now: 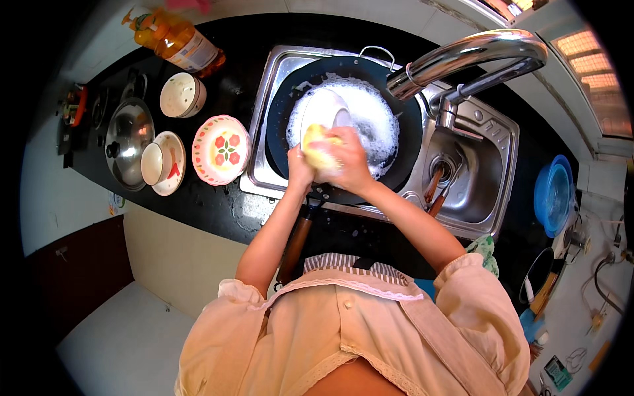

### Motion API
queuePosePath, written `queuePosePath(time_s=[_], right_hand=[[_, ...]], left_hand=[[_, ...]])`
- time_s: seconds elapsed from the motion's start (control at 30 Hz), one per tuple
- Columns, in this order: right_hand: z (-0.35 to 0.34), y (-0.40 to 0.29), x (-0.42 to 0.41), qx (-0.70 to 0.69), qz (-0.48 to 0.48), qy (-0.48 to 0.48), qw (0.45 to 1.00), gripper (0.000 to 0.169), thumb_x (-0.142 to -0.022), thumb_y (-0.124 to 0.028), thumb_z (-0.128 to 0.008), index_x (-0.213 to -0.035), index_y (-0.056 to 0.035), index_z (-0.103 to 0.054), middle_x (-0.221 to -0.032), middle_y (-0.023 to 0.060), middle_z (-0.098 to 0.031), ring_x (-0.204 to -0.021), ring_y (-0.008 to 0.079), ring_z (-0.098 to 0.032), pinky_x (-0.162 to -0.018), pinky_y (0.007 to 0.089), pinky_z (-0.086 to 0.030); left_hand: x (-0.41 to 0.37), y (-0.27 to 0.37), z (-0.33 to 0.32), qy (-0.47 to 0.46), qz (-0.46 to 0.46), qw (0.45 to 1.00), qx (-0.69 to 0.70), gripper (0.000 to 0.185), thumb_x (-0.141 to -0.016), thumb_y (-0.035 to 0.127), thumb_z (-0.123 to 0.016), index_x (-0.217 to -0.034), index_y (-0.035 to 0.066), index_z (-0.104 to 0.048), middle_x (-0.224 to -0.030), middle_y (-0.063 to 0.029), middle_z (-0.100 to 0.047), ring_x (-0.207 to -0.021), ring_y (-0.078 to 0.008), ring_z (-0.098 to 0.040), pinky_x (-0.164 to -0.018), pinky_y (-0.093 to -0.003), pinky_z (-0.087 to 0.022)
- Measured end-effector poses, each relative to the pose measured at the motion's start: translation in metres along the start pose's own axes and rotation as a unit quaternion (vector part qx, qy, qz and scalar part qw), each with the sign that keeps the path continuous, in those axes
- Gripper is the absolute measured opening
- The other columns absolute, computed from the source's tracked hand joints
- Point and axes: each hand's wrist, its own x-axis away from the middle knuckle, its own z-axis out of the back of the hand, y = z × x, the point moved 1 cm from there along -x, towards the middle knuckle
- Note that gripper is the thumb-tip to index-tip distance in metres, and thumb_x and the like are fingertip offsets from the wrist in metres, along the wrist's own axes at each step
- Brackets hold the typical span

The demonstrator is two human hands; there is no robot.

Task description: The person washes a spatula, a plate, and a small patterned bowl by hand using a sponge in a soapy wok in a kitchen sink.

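Note:
A large dark wok (282, 123) with a wooden handle rests over the left sink basin and holds white, sudsy water (381, 119). Above the suds, my left hand (300, 171) grips the near edge of a white dish (322, 106), whose exact shape is blurred by glare and foam. My right hand (349, 158) is closed around a yellow sponge (319, 148) and presses it to the dish; this hand is motion-blurred. The chrome faucet (460, 54) reaches over the wok's right rim.
Left of the sink are a floral plate (203, 163), stacked bowls (185, 96), a small bowl (152, 163) on a dish, a glass lid (131, 143) and pump bottles (185, 47). Wooden-handled utensils (437, 204) lie in the right basin (475, 193). Blue basins (552, 195) stand far right.

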Motion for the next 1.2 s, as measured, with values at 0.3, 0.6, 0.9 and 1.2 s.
queuePosePath(time_s=[0.3, 0.6, 0.9, 1.2], right_hand=[[0.006, 0.060, -0.080, -0.122, -0.290, 0.075, 0.946, 0.029, -0.058, -0.011, -0.057, -0.084, 0.0000, -0.054, -0.082, 0.0099, -0.047, -0.075, 0.0201, -0.050, -0.067, 0.0281, -0.040], [-0.021, 0.024, -0.020, 0.037, -0.050, 0.111, 0.992, 0.030, -0.054, 0.002, -0.055, -0.080, -0.0113, -0.059, -0.092, 0.0101, -0.041, -0.088, 0.0268, -0.040, -0.079, 0.0329, -0.034], [-0.043, 0.087, -0.059, -0.163, -0.170, 0.139, 0.962, 0.017, -0.066, -0.003, -0.050, -0.082, -0.0074, -0.055, -0.086, 0.0076, -0.049, -0.080, 0.0172, -0.048, -0.068, 0.0276, -0.041], [-0.067, 0.174, 0.052, -0.204, -0.517, 0.162, 0.815, 0.027, -0.069, -0.010, -0.040, -0.093, 0.0000, -0.047, -0.089, 0.0173, -0.051, -0.079, 0.0277, -0.050, -0.070, 0.0330, -0.038]], left_hand=[[0.005, 0.000, -0.003, -0.085, 0.002, 0.993, -0.080, 0.020, -0.064, 0.009, -0.060, -0.077, -0.005, -0.054, -0.068, -0.0048, -0.056, -0.061, -0.0076, -0.049, -0.056, -0.0212, -0.041], [-0.002, -0.003, -0.002, -0.039, -0.007, 0.996, -0.076, 0.016, -0.065, 0.007, -0.056, -0.076, -0.005, -0.054, -0.068, -0.0046, -0.056, -0.061, -0.0076, -0.049, -0.056, -0.0217, -0.040], [-0.005, -0.004, 0.001, -0.046, 0.003, 0.999, -0.017, 0.019, -0.064, 0.006, -0.061, -0.077, -0.006, -0.054, -0.070, -0.0042, -0.055, -0.062, -0.0081, -0.049, -0.057, -0.0213, -0.040], [0.000, -0.010, 0.005, 0.050, -0.017, 0.993, 0.105, 0.028, -0.065, 0.003, -0.060, -0.089, -0.006, -0.050, -0.083, -0.0085, -0.054, -0.072, -0.0120, -0.051, -0.067, -0.0225, -0.040]])
